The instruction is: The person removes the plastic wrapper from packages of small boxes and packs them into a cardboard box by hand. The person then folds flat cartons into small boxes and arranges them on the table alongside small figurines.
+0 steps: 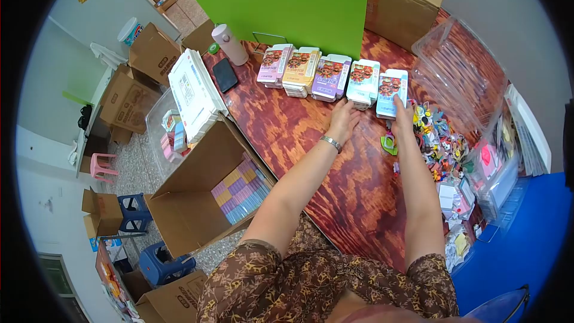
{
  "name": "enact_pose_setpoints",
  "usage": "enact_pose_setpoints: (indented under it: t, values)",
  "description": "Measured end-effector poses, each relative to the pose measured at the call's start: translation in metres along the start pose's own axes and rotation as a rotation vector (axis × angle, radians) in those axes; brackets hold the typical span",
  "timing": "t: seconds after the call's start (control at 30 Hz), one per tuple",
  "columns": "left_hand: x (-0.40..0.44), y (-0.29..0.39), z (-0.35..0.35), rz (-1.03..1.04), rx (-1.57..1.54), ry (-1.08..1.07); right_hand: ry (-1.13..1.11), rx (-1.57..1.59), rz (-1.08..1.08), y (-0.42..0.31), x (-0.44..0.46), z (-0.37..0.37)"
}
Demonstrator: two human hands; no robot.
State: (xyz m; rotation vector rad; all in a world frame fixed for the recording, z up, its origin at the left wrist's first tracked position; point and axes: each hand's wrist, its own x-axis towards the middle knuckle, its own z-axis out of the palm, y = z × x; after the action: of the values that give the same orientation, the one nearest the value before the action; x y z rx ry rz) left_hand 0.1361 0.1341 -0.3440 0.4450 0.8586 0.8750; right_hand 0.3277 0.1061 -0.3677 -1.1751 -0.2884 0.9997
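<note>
Flat printed card boxes stand in a row of stacks along the back of the wood-patterned table: a pink stack [275,67], an orange stack [301,70], a purple stack [330,78], a pale teal stack [363,79] and a light blue stack [391,88]. My right hand [403,116] grips the light blue stack at its near right corner, thumb on top; its other fingers are mostly hidden. Just in front of the pale teal stack is my left hand [343,121], fingers stretched out near its lower edge. Whether they touch it I cannot tell.
Colourful small rubbery pieces [439,143] are heaped right of my right arm, below a clear plastic tray [460,75]. A phone [225,75] and pink bottle [230,45] are at the left. An open carton [191,194] of pastel boxes adjoins the table; a green panel [287,0] rises behind.
</note>
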Motion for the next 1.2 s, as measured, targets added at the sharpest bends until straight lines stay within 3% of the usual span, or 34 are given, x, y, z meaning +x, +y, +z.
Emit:
enact_pose_setpoints:
  t: [0.07,0.17,0.23,0.4,0.5,0.53,0.63,0.7,0.73,0.8,0.83,0.9,1.07,1.2]
  values:
    - [0.001,0.000,-0.004,0.007,0.018,-0.006,0.057,-0.114,0.019,0.009,0.011,0.001]
    - [-0.005,0.005,-0.002,0.004,0.027,0.040,0.068,-0.708,-0.141,-0.002,0.009,-0.003]
    - [0.000,0.004,-0.005,0.000,0.030,0.059,0.140,-1.327,-0.241,-0.020,0.000,0.005]
    - [0.002,0.004,-0.005,0.012,0.020,0.037,-0.004,-1.285,-0.106,-0.041,-0.017,0.009]
    - [-0.003,0.005,-0.004,0.025,0.052,0.040,-0.083,-1.172,-0.262,-0.031,-0.010,-0.002]
    - [-0.006,0.006,-0.003,0.017,0.063,0.050,-0.059,-1.175,-0.419,-0.028,-0.009,-0.005]
    - [-0.016,0.000,-0.004,0.040,0.126,0.068,0.093,-1.214,-0.498,-0.031,-0.022,-0.007]
    - [-0.024,-0.013,-0.014,0.044,0.156,0.051,0.000,-1.125,-0.412,-0.036,-0.024,0.000]
    - [-0.018,-0.026,-0.037,0.095,0.181,-0.038,0.038,-1.078,-0.483,-0.019,-0.013,-0.001]
    - [-0.045,-0.044,-0.039,0.379,0.384,-0.147,0.051,-1.202,-0.445,-0.035,-0.030,0.006]
    - [-0.051,-0.045,-0.040,0.408,0.526,-0.131,0.182,-1.210,-0.445,-0.023,-0.025,0.011]
    - [-0.061,-0.044,-0.032,0.354,0.740,-0.116,0.177,-1.192,-0.309,-0.041,-0.038,0.018]
    - [-0.057,-0.046,-0.040,0.464,0.755,-0.152,0.253,-1.272,-0.376,-0.045,-0.046,0.024]
    - [-0.051,-0.053,-0.047,0.526,0.767,-0.186,0.254,-1.228,-0.272,-0.051,-0.042,0.028]
